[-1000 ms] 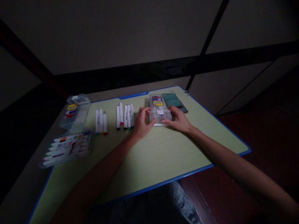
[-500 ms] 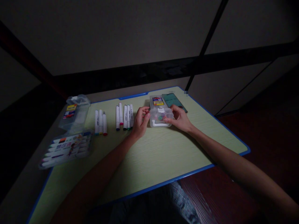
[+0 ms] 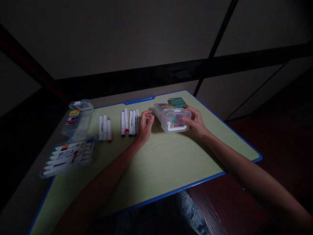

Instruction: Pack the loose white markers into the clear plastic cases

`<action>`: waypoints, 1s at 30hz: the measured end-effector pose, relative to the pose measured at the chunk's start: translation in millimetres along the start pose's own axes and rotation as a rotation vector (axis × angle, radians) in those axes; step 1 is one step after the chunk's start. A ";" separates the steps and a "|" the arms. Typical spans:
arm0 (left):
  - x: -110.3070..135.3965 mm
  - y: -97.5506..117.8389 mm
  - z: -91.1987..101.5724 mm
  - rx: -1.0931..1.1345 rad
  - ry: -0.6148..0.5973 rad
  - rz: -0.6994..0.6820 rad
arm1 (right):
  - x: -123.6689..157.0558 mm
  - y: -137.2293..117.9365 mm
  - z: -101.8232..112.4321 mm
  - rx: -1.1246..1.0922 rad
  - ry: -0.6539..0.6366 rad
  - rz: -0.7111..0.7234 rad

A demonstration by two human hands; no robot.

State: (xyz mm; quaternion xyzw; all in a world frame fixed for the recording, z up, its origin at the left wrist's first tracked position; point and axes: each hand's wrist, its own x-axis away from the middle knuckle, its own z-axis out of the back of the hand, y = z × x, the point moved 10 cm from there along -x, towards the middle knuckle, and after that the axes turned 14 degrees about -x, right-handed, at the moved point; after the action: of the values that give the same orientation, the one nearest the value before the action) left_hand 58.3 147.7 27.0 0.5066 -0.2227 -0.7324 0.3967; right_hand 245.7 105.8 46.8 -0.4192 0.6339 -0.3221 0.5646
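My right hand (image 3: 196,123) grips the near right end of a clear plastic case (image 3: 177,120), thumb on its front face. The case is tilted, with a white handle and a few coloured marker ends showing through its near end. My left hand (image 3: 146,126) is off the case, to its left, fingers loosely curled but apart and holding nothing. Just left of that hand lies a group of white markers (image 3: 131,123) with dark, green and red ends. Farther left are three more markers (image 3: 105,129) with blue, yellow and red ends.
A clear lidded case (image 3: 77,119) stands open at the table's far left edge. In front of it lies a flat pack of markers (image 3: 70,156) with a printed cover. Behind the held case is a phone (image 3: 179,102). The table (image 3: 156,173) has a blue rim.
My right hand has lifted and turned the clear case, its near end moving right. Its lid end now looks shut. My left hand has come away from the case slightly to the left.
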 end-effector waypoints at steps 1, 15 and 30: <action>0.0 -1.4 0.9 -0.010 0.016 0.008 | 0.1 -0.1 1.0 -0.030 -0.003 0.001; -2.1 -14.1 3.3 -0.029 0.064 -0.011 | -0.8 -19.4 -4.0 -0.210 -0.036 0.037; 10.4 -7.0 -33.3 0.727 -0.356 0.403 | 0.9 -16.7 0.3 -0.416 0.015 -0.140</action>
State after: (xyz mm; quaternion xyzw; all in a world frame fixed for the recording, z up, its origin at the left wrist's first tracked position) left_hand 84.6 145.9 3.2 0.4259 -0.6243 -0.5905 0.2832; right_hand 248.8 97.7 61.0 -0.5671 0.6603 -0.2258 0.4375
